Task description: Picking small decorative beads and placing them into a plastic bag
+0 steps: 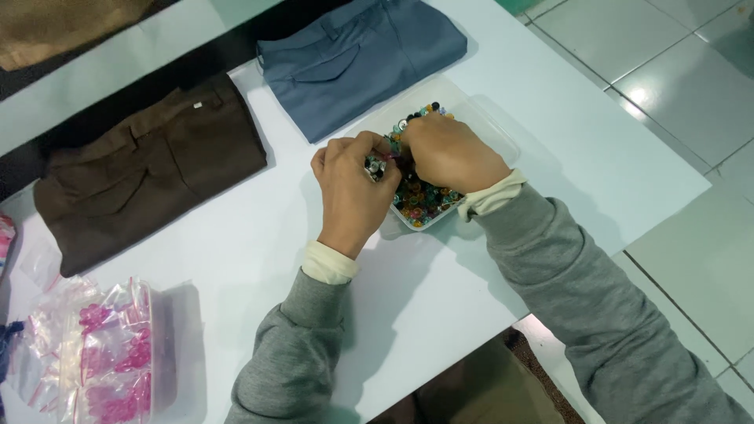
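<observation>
A clear plastic box [491, 129] full of small multicoloured beads [420, 200] sits on the white table [236, 251]. My left hand [349, 188] is curled at the box's left edge, pinching several small dark and silvery beads [376, 166] between its fingertips. My right hand [448, 153] lies over the beads in the box, its fingertips meeting those of my left hand. Whether the right fingers grip a bead is hidden. Both arms wear grey sleeves with cream cuffs.
Folded brown trousers [149, 169] lie at the left, folded blue-grey trousers [361, 55] at the back. Clear zip bags with pink pieces [110, 353] sit at the front left. The table's right edge drops to a tiled floor [683, 102].
</observation>
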